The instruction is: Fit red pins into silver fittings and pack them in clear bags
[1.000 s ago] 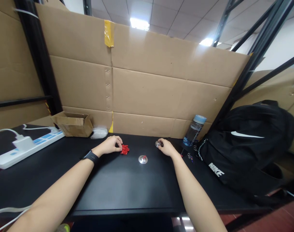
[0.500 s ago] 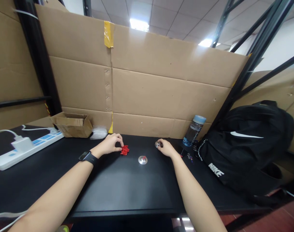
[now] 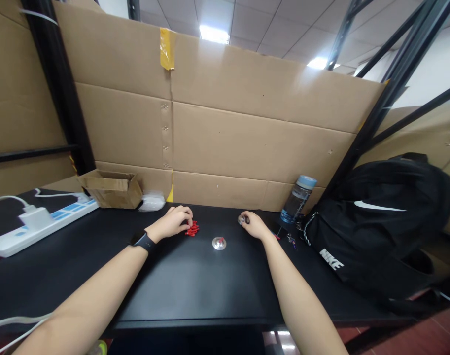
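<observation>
A small pile of red pieces (image 3: 193, 228) lies on the black table (image 3: 195, 291). Over its left side is my left hand (image 3: 176, 220), fingers curled and closed at the pile; what they pinch is too small to make out. My right hand (image 3: 253, 225) has its fingers around a small round shiny object (image 3: 243, 220) resting on the table. Between the hands, nearer to me, sits a shiny silver disc (image 3: 219, 243) with a red bit on top.
At the back left are an open cardboard box (image 3: 116, 192), a clear plastic bundle (image 3: 152, 202) and a white power strip (image 3: 58, 219). On the right stand a water bottle (image 3: 296, 199), keys (image 3: 291, 240) and a black backpack (image 3: 376, 222). Cardboard walls the back.
My left hand has shifted slightly right, over the red pile, and its fingers have drawn closer together. My right hand stays on the round object.
</observation>
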`<state>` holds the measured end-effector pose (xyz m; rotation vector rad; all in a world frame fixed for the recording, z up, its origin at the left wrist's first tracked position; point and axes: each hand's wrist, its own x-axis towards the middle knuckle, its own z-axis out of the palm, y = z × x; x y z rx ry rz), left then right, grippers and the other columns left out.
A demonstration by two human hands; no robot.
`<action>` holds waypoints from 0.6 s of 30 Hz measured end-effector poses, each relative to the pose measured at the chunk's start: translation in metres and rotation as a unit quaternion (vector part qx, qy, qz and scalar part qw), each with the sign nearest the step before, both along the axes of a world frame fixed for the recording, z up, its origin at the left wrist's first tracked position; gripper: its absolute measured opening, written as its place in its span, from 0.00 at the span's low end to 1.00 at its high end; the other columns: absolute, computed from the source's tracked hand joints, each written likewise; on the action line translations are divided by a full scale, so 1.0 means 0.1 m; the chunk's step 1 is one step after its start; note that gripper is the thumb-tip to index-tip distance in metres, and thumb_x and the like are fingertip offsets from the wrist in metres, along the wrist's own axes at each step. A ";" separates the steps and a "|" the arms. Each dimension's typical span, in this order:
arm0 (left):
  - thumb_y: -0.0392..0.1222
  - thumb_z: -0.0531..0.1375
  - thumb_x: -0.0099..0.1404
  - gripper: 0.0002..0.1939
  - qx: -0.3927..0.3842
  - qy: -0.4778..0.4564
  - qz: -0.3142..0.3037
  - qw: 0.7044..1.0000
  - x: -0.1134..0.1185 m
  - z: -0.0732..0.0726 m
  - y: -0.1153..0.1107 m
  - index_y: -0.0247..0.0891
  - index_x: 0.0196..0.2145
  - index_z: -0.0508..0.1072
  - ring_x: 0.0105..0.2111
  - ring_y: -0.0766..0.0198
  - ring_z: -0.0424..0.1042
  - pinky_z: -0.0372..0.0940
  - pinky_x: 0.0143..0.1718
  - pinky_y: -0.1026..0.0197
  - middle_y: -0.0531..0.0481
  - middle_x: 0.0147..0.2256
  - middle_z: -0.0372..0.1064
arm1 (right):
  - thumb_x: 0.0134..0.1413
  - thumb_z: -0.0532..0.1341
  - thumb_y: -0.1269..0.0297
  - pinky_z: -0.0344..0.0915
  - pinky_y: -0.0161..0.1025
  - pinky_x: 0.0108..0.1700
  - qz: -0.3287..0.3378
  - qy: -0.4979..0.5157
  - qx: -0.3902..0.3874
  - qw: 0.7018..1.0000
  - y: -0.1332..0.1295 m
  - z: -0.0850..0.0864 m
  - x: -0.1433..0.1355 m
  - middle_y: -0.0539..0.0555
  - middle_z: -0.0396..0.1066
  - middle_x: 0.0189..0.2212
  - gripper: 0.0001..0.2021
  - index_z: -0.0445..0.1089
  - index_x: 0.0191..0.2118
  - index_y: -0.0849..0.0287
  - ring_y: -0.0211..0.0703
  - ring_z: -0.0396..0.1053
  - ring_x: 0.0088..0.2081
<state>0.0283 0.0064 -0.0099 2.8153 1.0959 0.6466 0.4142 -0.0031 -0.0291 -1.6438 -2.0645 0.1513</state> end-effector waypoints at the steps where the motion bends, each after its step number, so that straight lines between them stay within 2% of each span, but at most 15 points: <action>1: 0.39 0.63 0.66 0.04 0.000 0.001 0.003 1.000 0.00 0.00 0.00 0.45 0.35 0.79 0.48 0.57 0.69 0.58 0.49 0.56 0.50 0.47 0.71 | 0.54 0.63 0.70 0.64 0.40 0.50 -0.001 -0.001 0.000 1.000 0.01 -0.01 0.00 0.57 0.75 0.44 0.14 0.72 0.48 0.57 0.47 0.72 0.45; 8: 0.41 0.64 0.64 0.03 -0.012 0.012 0.009 1.000 -0.01 -0.01 0.01 0.46 0.36 0.80 0.50 0.55 0.69 0.58 0.49 0.55 0.49 0.47 0.71 | 0.55 0.63 0.69 0.64 0.39 0.50 -0.001 -0.003 0.003 1.000 0.07 -0.07 0.02 0.58 0.75 0.44 0.15 0.72 0.49 0.56 0.47 0.72 0.46; 18: 0.40 0.63 0.66 0.03 -0.016 0.007 0.004 1.000 0.00 -0.04 0.02 0.44 0.35 0.78 0.50 0.56 0.68 0.58 0.49 0.56 0.50 0.47 0.70 | 0.55 0.63 0.70 0.64 0.40 0.49 0.007 0.001 0.011 1.000 0.06 -0.06 0.02 0.57 0.75 0.43 0.13 0.72 0.48 0.56 0.47 0.72 0.44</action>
